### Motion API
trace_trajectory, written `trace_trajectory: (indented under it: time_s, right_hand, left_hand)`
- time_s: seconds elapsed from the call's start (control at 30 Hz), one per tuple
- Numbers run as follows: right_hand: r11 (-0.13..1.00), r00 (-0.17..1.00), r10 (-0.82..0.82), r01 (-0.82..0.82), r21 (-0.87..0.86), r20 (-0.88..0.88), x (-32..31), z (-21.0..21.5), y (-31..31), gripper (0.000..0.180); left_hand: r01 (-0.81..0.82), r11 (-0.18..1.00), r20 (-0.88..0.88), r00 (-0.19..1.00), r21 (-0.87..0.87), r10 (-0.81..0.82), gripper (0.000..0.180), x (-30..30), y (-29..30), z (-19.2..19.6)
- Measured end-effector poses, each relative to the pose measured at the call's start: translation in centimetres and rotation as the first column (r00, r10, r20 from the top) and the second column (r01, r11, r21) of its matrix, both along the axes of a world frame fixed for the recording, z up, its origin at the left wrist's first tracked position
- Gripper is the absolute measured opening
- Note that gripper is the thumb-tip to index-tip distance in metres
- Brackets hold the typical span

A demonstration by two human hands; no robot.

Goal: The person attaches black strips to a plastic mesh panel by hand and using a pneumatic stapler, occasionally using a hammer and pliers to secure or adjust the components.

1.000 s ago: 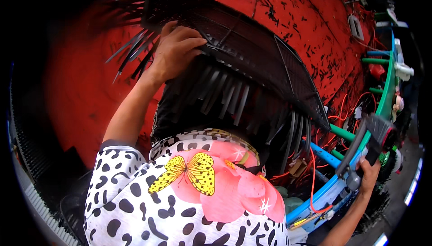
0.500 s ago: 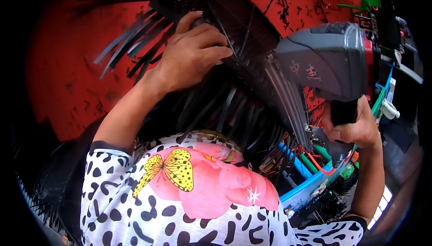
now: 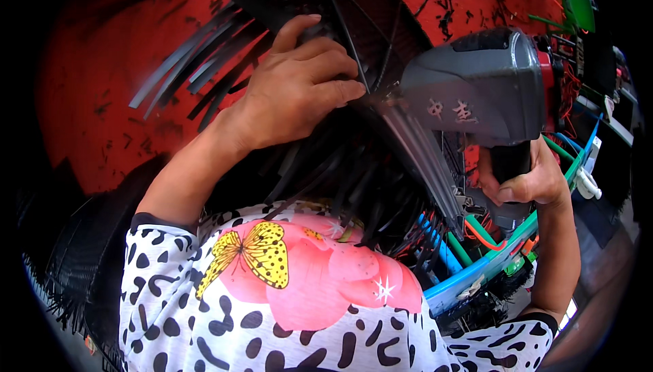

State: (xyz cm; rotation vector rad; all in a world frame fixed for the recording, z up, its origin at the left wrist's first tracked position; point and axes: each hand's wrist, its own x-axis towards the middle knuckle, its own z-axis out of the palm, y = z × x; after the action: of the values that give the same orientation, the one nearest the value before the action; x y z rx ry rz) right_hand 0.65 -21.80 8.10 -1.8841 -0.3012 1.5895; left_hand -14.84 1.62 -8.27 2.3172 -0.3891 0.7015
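Observation:
My right hand [image 3: 527, 174] is closed round the handle of a grey nail gun [image 3: 469, 89] with a long slanting magazine. The gun's nose points left, at the edge of a black woven piece [image 3: 381, 11], close to my left fingertips. My left hand [image 3: 299, 89] is closed on that piece, fingers curled and thumb against its edge; exactly what lies between the fingertips is dark and hidden. Loose flat black strips [image 3: 194, 55] stick out from the piece on the left, and more hang below it before my body.
The red floor [image 3: 88, 127] is littered with black scraps. A green chair [image 3: 578, 8] is at the far right. Beside my right forearm runs a blue-rimmed container [image 3: 466, 287] with blue and green tubes and orange cords. Dark woven material [image 3: 88, 249] lies at the left.
The nail gun and my right hand have moved left, and its nose is nearer my left fingertips. My left hand has shifted slightly right with the woven piece.

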Motion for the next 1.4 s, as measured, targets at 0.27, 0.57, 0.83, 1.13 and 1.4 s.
trace_trajectory:
  time_s: [0.27, 0.57, 0.83, 1.13, 1.4]
  right_hand:
    - [0.999, 0.999, -0.027, 0.029, 0.034, -0.045, 0.3, -0.7, 0.4, 0.046]
    - [0.993, 0.972, -0.047, 0.071, 0.094, -0.229, 0.9, -2.8, -0.4, 0.061]
    - [0.997, 0.978, -0.074, 0.076, 0.001, -0.194, 0.6, -2.5, 0.6, 0.066]
    - [0.992, 0.967, -0.098, 0.114, 0.056, -0.236, 0.5, -2.9, 0.8, 0.054]
    - [0.987, 0.988, -0.151, 0.152, 0.047, -0.030, -1.3, -3.1, -1.4, 0.032]
  left_hand:
    - [0.012, 1.000, -0.016, 1.000, -0.011, -0.012, 0.030, -0.5, -0.2, 0.0]
    - [0.005, 1.000, -0.020, 1.000, -0.012, -0.005, 0.033, -1.2, -0.1, -0.1]
    - [0.013, 1.000, -0.035, 0.999, -0.004, -0.014, 0.037, -1.6, 0.0, -0.1]
    - [-0.072, 0.995, -0.105, 0.992, -0.061, 0.066, 0.078, -1.2, 1.0, 0.0]
    - [-0.027, 0.999, -0.233, 0.972, 0.041, 0.036, 0.072, -0.2, 2.0, -2.2]
